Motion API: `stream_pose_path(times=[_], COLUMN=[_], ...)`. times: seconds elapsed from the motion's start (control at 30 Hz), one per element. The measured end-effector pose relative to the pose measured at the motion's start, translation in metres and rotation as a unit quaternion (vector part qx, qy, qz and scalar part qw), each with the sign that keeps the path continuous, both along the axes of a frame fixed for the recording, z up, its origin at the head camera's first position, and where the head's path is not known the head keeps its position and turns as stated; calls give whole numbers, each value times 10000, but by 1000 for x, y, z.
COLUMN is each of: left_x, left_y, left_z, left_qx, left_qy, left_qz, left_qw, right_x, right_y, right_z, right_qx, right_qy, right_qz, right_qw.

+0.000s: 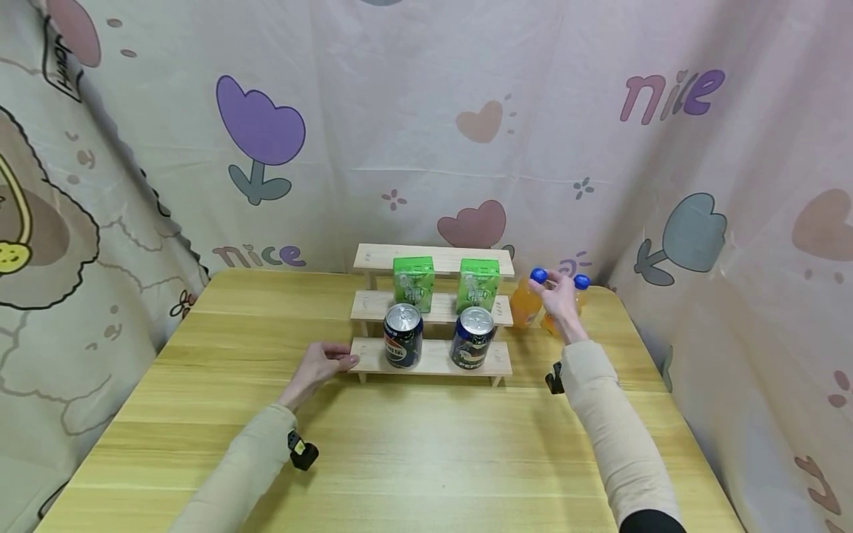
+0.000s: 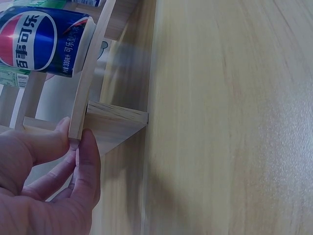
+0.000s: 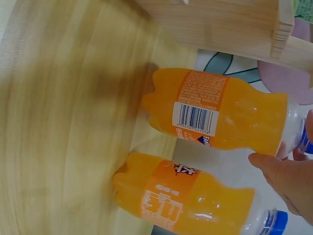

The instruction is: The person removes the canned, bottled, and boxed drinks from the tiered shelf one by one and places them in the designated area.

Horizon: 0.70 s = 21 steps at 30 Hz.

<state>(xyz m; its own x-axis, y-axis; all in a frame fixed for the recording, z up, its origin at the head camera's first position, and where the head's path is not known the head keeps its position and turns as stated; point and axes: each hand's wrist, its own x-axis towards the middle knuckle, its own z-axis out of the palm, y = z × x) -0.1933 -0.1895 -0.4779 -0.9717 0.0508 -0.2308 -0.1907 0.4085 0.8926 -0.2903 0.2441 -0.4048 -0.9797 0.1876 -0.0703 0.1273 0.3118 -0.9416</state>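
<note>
A three-step wooden rack stands on the table. My left hand pinches the left end of its lowest board between thumb and fingers; the left wrist view shows this grip close up. On that board are two dark blue cola cans, the left one with a Pepsi label. Two green drink cartons, left and right, stand on the middle step. To the rack's right, my right hand grips an orange soda bottle by its neck, just below the blue cap. A second orange bottle stands beside it.
The top step of the rack is bare wood. Behind the table hangs a patterned curtain, which also runs along both sides. The wooden tabletop extends in front of the rack.
</note>
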Motion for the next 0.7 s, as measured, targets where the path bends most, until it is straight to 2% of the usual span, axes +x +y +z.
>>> stream_pose_path(times=[0.27,0.43,0.53,0.7], left_x=[0,-1,-2,-1], left_y=[0,-1,-1,-1], left_z=[-1,-2,-2,-1], left_qx=[3,-29,-36,13], left_qy=[-56,-20,35,-23], left_qz=[-11,-28,-31,-67], left_qw=[10000,10000,10000,10000], right_x=[0,-1,0,3], right_y=[-2,-4,-4,-6], right_z=[-5,-4,-3,1], right_qx=[56,124,115,-167], right_qy=[-36,116,428,1439], right_qz=[-123,-134,-70,120], right_qw=[9999,9998,9990,9894])
